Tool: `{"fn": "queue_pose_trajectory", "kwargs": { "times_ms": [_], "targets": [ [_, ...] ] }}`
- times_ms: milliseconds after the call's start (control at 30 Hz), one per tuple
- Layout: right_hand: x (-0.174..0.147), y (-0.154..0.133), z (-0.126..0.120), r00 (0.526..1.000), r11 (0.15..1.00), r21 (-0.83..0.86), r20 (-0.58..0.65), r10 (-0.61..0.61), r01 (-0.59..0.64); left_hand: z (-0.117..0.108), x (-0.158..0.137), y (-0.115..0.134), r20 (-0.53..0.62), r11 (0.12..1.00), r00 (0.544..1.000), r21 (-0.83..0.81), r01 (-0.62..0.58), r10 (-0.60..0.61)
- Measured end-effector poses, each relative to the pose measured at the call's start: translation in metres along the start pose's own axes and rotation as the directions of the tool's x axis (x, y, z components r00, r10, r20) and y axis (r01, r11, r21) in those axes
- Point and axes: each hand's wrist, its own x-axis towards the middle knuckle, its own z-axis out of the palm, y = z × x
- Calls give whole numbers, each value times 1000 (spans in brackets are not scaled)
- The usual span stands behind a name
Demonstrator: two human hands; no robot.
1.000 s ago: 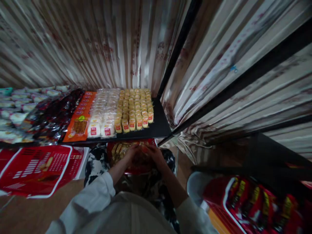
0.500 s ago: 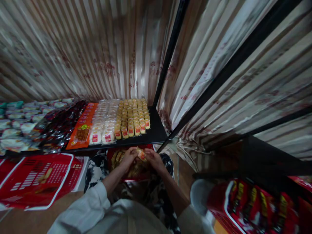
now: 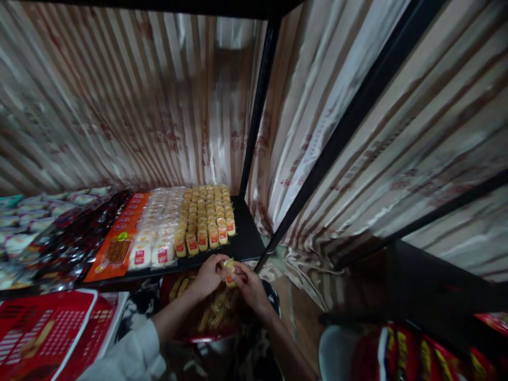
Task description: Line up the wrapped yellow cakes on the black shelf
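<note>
Between my two hands is a small yellow snack packet (image 3: 229, 272) with a red label. My left hand (image 3: 210, 278) pinches it from the left, and my right hand (image 3: 250, 286) grips it from the right. Beneath them, on my lap, a red box (image 3: 206, 337) holds several more yellow packets (image 3: 216, 316); my forearms hide part of it. Just beyond, rows of upright yellow snack packets (image 3: 202, 235) stand on the black shelf (image 3: 246, 233). White-wrapped snack packets (image 3: 162, 254) stand to their left.
Further left on the shelf lie an orange snack bag (image 3: 113, 248), dark shiny packets (image 3: 75, 238) and white packets (image 3: 35, 217). A red printed bag (image 3: 43, 333) is at lower left. Black posts (image 3: 257, 111) stand before a striped curtain (image 3: 178, 106). Red packages (image 3: 424, 349) sit at lower right.
My view has tilted up, so the shelf and goods appear lower. My hands have lifted the yellow packet away from the box, up near the shelf's front edge, and turned it more upright.
</note>
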Motion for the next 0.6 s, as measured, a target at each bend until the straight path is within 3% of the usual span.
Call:
{"fn": "queue_pose_trajectory", "kwargs": {
  "times_ms": [267,433,600],
  "targets": [
    [51,-20,-14,981,992,-76,-161,-112,101,-6,54,37,49,990,996,-122,-75,81],
    [108,-41,-24,960,974,-134,-186,-208,185,-16,113,65,-5,978,984,-104,-180,181],
    [178,-61,-30,911,946,-177,-268,-312,272,-29,172,98,-38,985,984,17,-174,175]
  ]
}}
